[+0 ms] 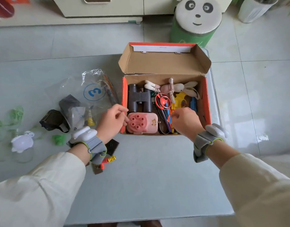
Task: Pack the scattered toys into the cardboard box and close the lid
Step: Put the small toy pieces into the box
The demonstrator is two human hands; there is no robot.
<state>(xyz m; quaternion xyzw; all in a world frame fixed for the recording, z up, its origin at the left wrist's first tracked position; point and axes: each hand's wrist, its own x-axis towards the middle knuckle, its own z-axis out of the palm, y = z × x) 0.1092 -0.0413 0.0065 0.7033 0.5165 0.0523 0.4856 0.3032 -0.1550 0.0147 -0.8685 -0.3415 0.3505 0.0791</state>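
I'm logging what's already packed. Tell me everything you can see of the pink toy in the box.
The pink toy is a rounded block of glossy plastic with six holes ringed on its top and a cartoon sticker near its right end. It lies in the near-left corner of the cardboard box, in front of the binoculars. The left hand has curled fingers at its left edge; a grip is unclear.

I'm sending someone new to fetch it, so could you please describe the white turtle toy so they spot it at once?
Start at the open cardboard box on the table and look far left, past the clear plastic bag. The white turtle toy lies near the left edge of the view; beside green toys, it alone is white.
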